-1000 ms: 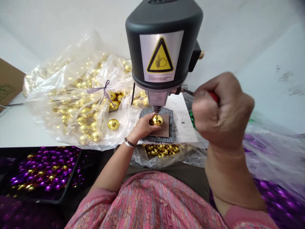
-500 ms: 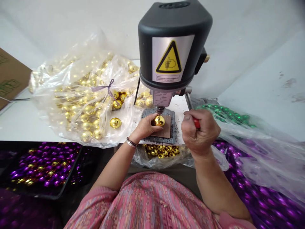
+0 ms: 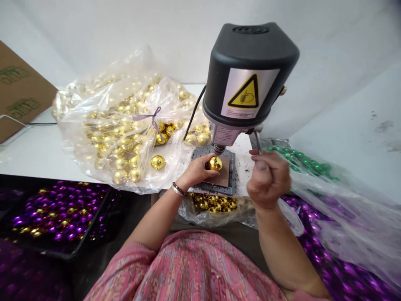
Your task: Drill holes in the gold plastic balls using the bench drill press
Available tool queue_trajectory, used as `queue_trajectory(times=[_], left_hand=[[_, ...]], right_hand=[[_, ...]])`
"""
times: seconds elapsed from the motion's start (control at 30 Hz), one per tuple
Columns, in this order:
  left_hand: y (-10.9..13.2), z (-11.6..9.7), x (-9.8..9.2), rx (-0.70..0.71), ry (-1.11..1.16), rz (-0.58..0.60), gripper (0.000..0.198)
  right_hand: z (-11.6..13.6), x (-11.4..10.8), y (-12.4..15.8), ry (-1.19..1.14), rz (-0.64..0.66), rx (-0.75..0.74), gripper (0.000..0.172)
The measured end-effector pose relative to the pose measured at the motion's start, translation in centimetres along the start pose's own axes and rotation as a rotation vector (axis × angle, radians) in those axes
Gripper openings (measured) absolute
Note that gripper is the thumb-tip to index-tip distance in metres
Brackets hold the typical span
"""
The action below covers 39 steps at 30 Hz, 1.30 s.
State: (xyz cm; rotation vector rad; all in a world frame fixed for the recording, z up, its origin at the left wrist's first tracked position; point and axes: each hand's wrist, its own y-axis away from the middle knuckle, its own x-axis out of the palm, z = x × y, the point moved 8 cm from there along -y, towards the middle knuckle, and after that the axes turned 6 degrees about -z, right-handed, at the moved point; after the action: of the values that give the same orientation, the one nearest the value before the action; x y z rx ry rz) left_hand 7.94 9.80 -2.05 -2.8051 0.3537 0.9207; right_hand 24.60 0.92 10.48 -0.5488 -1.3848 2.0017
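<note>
My left hand [image 3: 196, 170] holds a shiny gold ornament ball [image 3: 215, 164] down on a brown pad [image 3: 224, 179], directly under the tip of a bench drill [image 3: 247, 79]. The pad lies on the drill's grey base plate [image 3: 213, 189]. The drill's chuck [image 3: 219, 149] stands just above the ball. My right hand [image 3: 268, 179] is closed around a thin metal tool [image 3: 257, 141], beside the drill base and apart from the ball. Its shaft sticks up from my fist, and the handle is hidden in my fingers.
A clear plastic bag of gold balls [image 3: 125, 142] lies left of the drill, with a loose gold ball [image 3: 158, 162] on it. More gold balls [image 3: 213, 204] sit below the base. A tray of purple balls [image 3: 59, 213], green balls [image 3: 300, 161] and a cardboard box [image 3: 21, 90] surround me.
My right hand has dropped from high up to beside the drill base, and its red handle is now hidden. The whole scene has shifted rightward in view. My left hand still holds the ball.
</note>
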Motion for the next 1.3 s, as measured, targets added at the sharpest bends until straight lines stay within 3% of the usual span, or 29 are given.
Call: queue_trajectory(times=[0.07, 0.2, 0.37, 0.43, 0.5, 0.6, 0.67, 0.7, 0.77, 0.87, 0.93, 1.03, 1.1, 1.13, 1.2, 1.3], left_hand=[[0.2, -0.1, -0.3, -0.027, -0.005, -0.026, 0.056], [2.2, -0.2, -1.6, -0.063, -0.028, -0.056, 0.054], [7.1, -0.1, -1.4, 0.028, -0.054, 0.23, 0.06], [8.3, 0.6, -2.3, 0.006, -0.076, 0.227, 0.062], [8.4, 2.0, -4.6, -0.069, -0.098, 0.099, 0.054], [7.8, 4.6, -10.1, -0.214, -0.229, -0.28, 0.04], [7.6, 6.1, -13.6, -0.312, -0.412, -0.509, 0.04], [7.5, 6.9, -14.6, -0.361, -0.503, -0.552, 0.041], [6.9, 8.7, -15.4, -0.451, -0.632, -0.506, 0.041], [6.4, 10.8, -14.7, -0.518, -0.646, -0.33, 0.036], [6.5, 11.4, -14.2, -0.538, -0.54, -0.287, 0.032], [7.5, 10.5, -14.5, -0.569, -0.245, -0.421, 0.048], [7.7, 8.7, -14.2, -0.501, 0.053, -0.516, 0.063], [7.5, 7.5, -13.5, -0.445, 0.212, -0.507, 0.066], [6.7, 5.2, -10.8, -0.364, 0.476, -0.375, 0.065], [5.1, 3.2, -5.9, -0.359, 0.619, -0.16, 0.058]], right_hand=[[0.8, 0.1, -2.9, 0.032, 0.012, 0.062, 0.018], [0.5, 1.1, -7.0, 0.057, 0.092, 0.324, 0.03], [0.3, 1.3, -7.2, 0.026, 0.073, 0.386, 0.029], [0.4, 1.3, -6.9, 0.02, 0.063, 0.387, 0.028], [0.4, 1.3, -6.7, 0.023, 0.068, 0.403, 0.028], [0.5, 1.2, -6.6, 0.014, 0.071, 0.406, 0.028], [0.4, 1.1, -6.5, -0.013, 0.067, 0.406, 0.025], [0.3, 1.1, -6.4, -0.025, 0.069, 0.409, 0.024], [0.1, 1.1, -6.1, -0.029, 0.079, 0.414, 0.024], [0.1, 1.0, -5.9, -0.005, 0.087, 0.386, 0.026], [0.2, 0.9, -5.9, 0.001, 0.087, 0.362, 0.027], [0.4, 1.1, -6.0, -0.008, 0.118, 0.335, 0.029], [0.4, 1.2, -6.0, -0.011, 0.136, 0.327, 0.029], [0.4, 1.2, -6.0, -0.007, 0.137, 0.325, 0.029], [0.4, 1.1, -6.1, 0.002, 0.129, 0.311, 0.03], [0.5, 1.0, -6.2, -0.004, 0.122, 0.29, 0.03]])
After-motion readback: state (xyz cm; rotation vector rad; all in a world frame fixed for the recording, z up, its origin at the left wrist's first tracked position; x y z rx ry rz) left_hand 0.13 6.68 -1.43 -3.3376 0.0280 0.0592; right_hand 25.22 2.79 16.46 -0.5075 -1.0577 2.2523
